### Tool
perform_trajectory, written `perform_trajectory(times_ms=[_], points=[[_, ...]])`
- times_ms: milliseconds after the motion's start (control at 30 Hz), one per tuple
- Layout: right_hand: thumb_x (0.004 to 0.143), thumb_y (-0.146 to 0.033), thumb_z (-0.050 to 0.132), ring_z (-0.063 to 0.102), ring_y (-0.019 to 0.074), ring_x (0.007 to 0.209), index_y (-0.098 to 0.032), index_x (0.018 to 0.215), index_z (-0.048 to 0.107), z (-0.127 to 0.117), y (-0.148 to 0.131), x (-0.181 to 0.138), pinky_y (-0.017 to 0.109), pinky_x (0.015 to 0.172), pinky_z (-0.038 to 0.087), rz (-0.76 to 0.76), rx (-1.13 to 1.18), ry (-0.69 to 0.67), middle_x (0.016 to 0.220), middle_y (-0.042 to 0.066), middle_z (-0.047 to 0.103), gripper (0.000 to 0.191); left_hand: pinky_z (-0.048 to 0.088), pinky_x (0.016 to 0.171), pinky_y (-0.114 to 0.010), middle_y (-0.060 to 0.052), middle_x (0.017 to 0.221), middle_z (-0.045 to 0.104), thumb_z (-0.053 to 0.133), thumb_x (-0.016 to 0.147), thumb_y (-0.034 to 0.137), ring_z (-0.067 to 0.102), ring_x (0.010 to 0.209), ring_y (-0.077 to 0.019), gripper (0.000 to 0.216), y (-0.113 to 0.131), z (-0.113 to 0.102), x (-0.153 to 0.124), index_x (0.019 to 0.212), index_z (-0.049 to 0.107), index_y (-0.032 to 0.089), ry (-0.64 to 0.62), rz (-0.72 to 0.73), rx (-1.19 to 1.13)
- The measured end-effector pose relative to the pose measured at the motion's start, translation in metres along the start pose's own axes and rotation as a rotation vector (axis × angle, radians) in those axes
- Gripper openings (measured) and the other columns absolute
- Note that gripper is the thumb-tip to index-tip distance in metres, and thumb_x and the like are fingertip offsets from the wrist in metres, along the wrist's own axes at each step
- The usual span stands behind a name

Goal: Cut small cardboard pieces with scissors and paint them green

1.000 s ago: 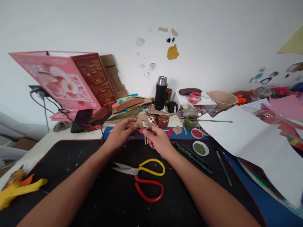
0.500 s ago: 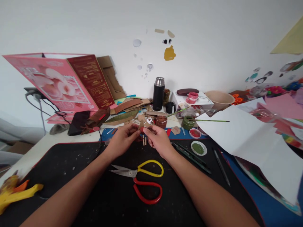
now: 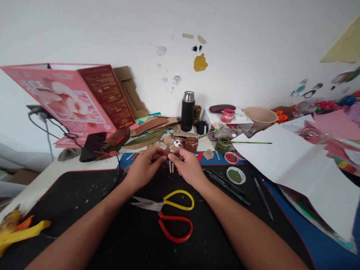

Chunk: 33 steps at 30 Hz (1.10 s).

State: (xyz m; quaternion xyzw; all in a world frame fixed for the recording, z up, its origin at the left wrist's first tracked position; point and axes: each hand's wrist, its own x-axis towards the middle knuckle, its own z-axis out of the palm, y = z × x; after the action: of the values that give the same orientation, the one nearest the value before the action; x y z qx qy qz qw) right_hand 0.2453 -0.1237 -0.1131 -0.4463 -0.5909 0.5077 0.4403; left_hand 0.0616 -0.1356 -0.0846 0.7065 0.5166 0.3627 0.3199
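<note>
Left hand (image 3: 147, 164) had closed toward right hand (image 3: 186, 164); fingers of both pinched a small brown piece (image 3: 167, 150). Pale sticks (image 3: 170, 167) below: joined or not, couldn't tell.

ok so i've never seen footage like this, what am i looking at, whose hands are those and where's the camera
There's no machine: these are a person's two bare hands, filmed by a camera worn on their head, looking forward and down. The left hand and right hand meet above a black mat, holding a small brown and red piece that the fingers partly hide. Two pale sticks show just below; I can't tell whether they're attached. Nearer the camera lie scissors with yellow and red handles. Beyond the hands stand a brown jar, a green jar and a black bottle.
</note>
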Motion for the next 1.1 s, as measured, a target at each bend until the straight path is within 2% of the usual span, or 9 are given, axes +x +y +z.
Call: perform_trajectory(times_ms=[133, 233, 400, 600, 733, 933, 1100], points=[[0.095, -0.046, 0.068, 0.051, 0.0139, 0.050, -0.020, 0.086, 0.067, -0.001, 0.000, 0.000, 0.025, 0.051, 0.036, -0.002, -0.070, 0.016, 0.058, -0.005, 0.056, 0.028, 0.058, 0.079, -0.035, -0.004, 0.095, 0.082, 0.063, 0.095, 0.052, 0.077, 0.085, -0.0251, 0.030, -0.001, 0.001, -0.001, 0.103, 0.068, 0.023, -0.003, 0.012, 0.007], [0.094, -0.046, 0.071, 0.056, 0.0154, 0.059, -0.020, 0.080, 0.066, -0.002, 0.001, 0.001, 0.026, 0.056, 0.039, -0.017, -0.154, 0.039, 0.064, -0.002, 0.062, 0.030, 0.058, 0.077, -0.034, -0.005, 0.096, 0.082, 0.062, 0.096, 0.050, 0.076, 0.083, -0.0241, 0.028, -0.001, 0.002, -0.002, 0.102, 0.068, 0.023, -0.026, 0.026, 0.011], [0.096, -0.046, 0.070, 0.058, 0.0165, 0.067, -0.019, 0.084, 0.069, -0.003, 0.006, 0.003, 0.026, 0.061, 0.041, -0.066, -0.221, 0.039, 0.072, 0.000, 0.067, 0.029, 0.058, 0.078, -0.034, -0.005, 0.097, 0.081, 0.064, 0.095, 0.053, 0.076, 0.086, -0.0250, 0.032, -0.004, 0.002, -0.002, 0.105, 0.068, 0.023, -0.065, -0.014, -0.073], [0.100, -0.046, 0.062, 0.055, 0.0159, 0.055, -0.022, 0.087, 0.067, -0.001, 0.009, 0.001, 0.026, 0.053, 0.037, -0.055, -0.159, -0.049, 0.059, -0.004, 0.058, 0.028, 0.056, 0.075, -0.035, -0.004, 0.089, 0.081, 0.072, 0.085, 0.065, 0.077, 0.082, -0.0270, 0.045, -0.010, -0.001, 0.004, 0.099, 0.067, 0.022, -0.085, -0.122, -0.142], [0.102, -0.044, 0.061, 0.051, 0.0143, 0.046, -0.023, 0.097, 0.069, 0.001, 0.009, 0.000, 0.025, 0.050, 0.036, 0.002, -0.088, -0.099, 0.056, -0.005, 0.059, 0.023, 0.057, 0.075, -0.035, -0.004, 0.090, 0.081, 0.076, 0.081, 0.064, 0.077, 0.085, -0.0270, 0.047, -0.013, -0.004, 0.007, 0.099, 0.068, 0.022, -0.055, -0.144, -0.192], [0.100, -0.038, 0.063, 0.048, 0.0124, 0.044, -0.021, 0.090, 0.069, 0.000, 0.007, 0.001, 0.024, 0.050, 0.034, 0.010, -0.104, -0.089, 0.053, -0.007, 0.054, 0.021, 0.060, 0.075, -0.036, -0.003, 0.089, 0.079, 0.079, 0.078, 0.063, 0.076, 0.081, -0.0253, 0.048, -0.011, -0.005, 0.007, 0.100, 0.067, 0.021, -0.090, -0.192, -0.273], [0.100, -0.039, 0.064, 0.051, 0.0138, 0.049, -0.020, 0.088, 0.072, -0.002, 0.004, 0.001, 0.025, 0.052, 0.034, 0.002, -0.147, -0.053, 0.054, -0.006, 0.054, 0.023, 0.060, 0.071, -0.036, -0.004, 0.086, 0.079, 0.079, 0.080, 0.061, 0.076, 0.080, -0.0256, 0.045, -0.009, -0.004, 0.006, 0.098, 0.068, 0.021, -0.125, -0.155, -0.283]])
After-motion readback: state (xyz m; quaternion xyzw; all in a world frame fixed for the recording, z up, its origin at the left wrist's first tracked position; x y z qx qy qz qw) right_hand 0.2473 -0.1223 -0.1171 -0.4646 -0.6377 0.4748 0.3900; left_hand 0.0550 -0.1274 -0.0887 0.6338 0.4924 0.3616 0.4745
